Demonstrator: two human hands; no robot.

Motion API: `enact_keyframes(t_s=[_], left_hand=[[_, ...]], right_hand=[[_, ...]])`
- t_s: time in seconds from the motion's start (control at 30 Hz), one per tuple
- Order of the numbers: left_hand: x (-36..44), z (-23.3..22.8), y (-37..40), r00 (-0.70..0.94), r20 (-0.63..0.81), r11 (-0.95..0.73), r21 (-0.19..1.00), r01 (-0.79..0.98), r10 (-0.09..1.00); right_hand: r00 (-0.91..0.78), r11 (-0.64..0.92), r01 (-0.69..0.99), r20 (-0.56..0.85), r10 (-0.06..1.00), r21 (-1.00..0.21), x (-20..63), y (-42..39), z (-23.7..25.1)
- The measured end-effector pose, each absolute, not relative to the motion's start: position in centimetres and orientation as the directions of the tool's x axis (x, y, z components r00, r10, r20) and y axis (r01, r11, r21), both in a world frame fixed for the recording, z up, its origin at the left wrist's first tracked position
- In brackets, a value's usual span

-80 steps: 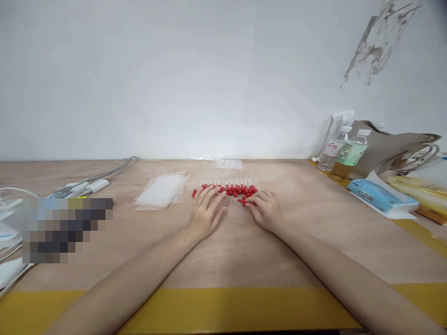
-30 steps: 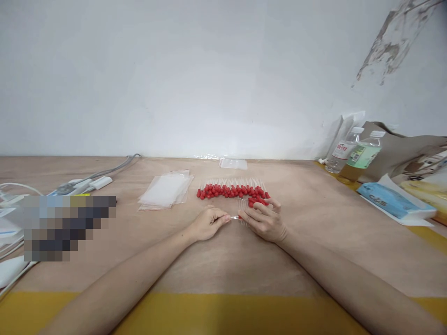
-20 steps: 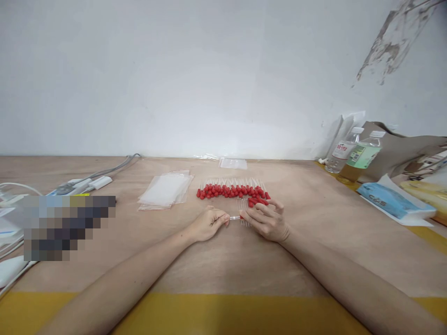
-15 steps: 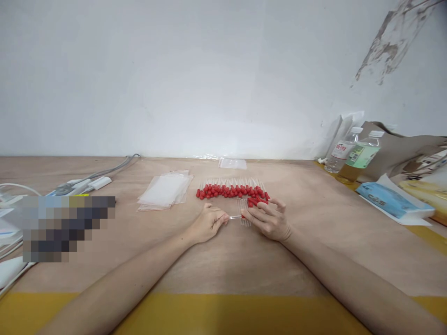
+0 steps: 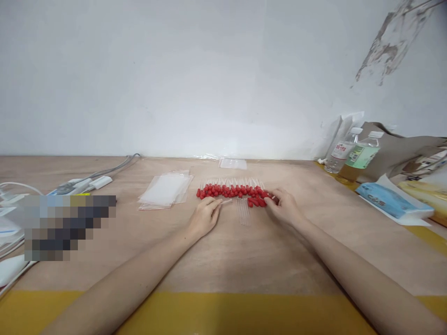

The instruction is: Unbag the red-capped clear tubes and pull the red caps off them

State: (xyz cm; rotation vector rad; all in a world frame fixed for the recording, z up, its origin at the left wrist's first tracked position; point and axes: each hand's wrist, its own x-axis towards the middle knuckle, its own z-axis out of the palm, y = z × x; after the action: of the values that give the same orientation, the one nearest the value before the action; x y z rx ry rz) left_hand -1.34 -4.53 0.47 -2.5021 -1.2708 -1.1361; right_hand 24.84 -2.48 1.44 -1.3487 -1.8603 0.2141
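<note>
Left hand (image 5: 204, 217) pinches thin clear glass dropper tube (image 5: 226, 202); right hand (image 5: 284, 206) touches red-bulbed droppers (image 5: 232, 190). Light, likely fragile; grip mid-stem.

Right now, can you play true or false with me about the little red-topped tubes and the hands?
1. The left hand pinches a thin clear tube. True.
2. The red-capped droppers stand upright in a cup. False: they lie in a row on the wooden table.
3. The right hand rests at the row's right end. True.
4. The clear plastic bags lie right of the droppers. False: they lie to the left.
5. Two water bottles stand at the far right. True.
</note>
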Motion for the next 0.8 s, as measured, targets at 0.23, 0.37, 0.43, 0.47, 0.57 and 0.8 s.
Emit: enact_keyframes(t_s=[0.23,0.37,0.43,0.47,0.57,0.8], left_hand=[[-0.2,0.4,-4.9,0.386,0.654,-0.527,0.023,0.85,0.651],[0.1,0.4,-4.9,0.383,0.629,-0.513,0.03,0.858,0.676],[0.1,0.5,-5.0,0.385,0.607,-0.527,0.067,0.847,0.695],[0.1,0.6,-5.1,0.394,0.592,-0.542,0.086,0.836,0.703],[0.1,0.9,-5.3,0.454,0.536,-0.603,0.136,0.786,0.712],[-1.0,1.6,-5.8,0.528,0.517,-0.706,0.238,0.667,0.673]], right_hand=[[-0.188,0.463,0.674,0.473,0.861,-0.575,23.3,-3.7,0.7],[-0.243,0.535,0.683,0.536,0.808,-0.497,22.9,-3.5,0.0],[-0.249,0.569,0.674,0.581,0.775,-0.471,22.7,-3.3,-0.2],[-0.253,0.585,0.669,0.6,0.759,-0.458,22.5,-3.3,-0.3],[-0.261,0.616,0.671,0.647,0.717,-0.412,22.1,-3.4,-0.3],[-0.091,0.49,0.73,0.642,0.761,-0.477,24.5,-2.7,0.7]])
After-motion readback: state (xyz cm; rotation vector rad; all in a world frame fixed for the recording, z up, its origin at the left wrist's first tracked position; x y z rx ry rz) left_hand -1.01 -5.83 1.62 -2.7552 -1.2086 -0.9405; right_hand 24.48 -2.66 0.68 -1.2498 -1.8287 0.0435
